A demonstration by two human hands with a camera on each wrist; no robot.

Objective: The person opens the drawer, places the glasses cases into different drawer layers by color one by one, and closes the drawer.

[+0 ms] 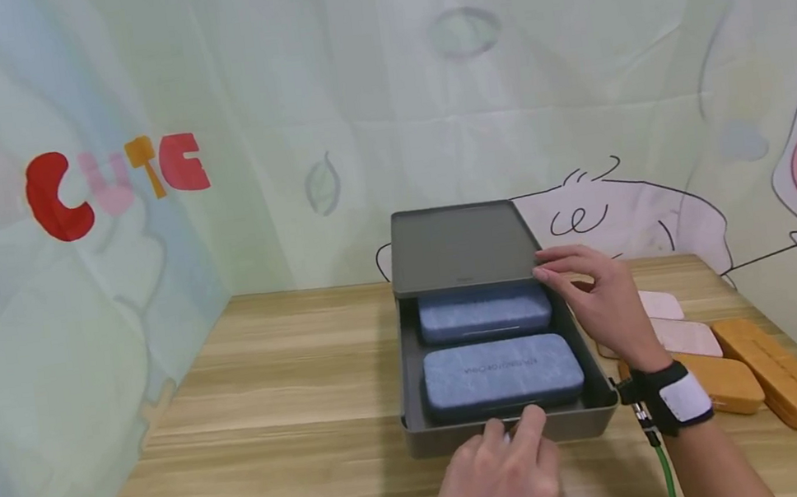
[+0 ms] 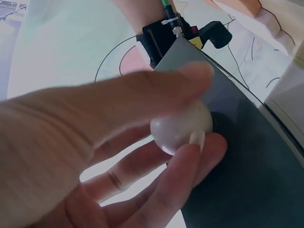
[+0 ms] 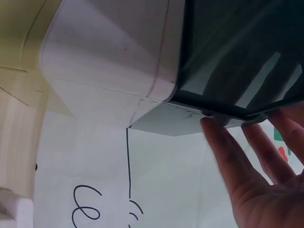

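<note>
A dark grey box point(image 1: 422, 443) stands on the table, its flat grey lid point(image 1: 465, 244) lying over the back part. Inside are two blue glasses cases point(image 1: 503, 372), one behind the other; the lid partly covers the rear one. At the box front my left hand point(image 1: 498, 481) holds a round, pale knob point(image 2: 183, 126) between thumb and fingertips, close against the dark front wall. My right hand point(image 1: 602, 302) holds the lid's right edge near its front corner, fingertips at the rim. In the right wrist view, its fingers point(image 3: 232, 159) touch the dark edge.
Right of the box lie two orange cases point(image 1: 779, 372) and two pale pink cases point(image 1: 686, 337), partly behind my right wrist. A green cable point(image 1: 667, 472) runs from the wrist strap point(image 1: 674, 397). Printed cloth walls point(image 1: 286, 63) enclose the wooden table point(image 1: 276, 404).
</note>
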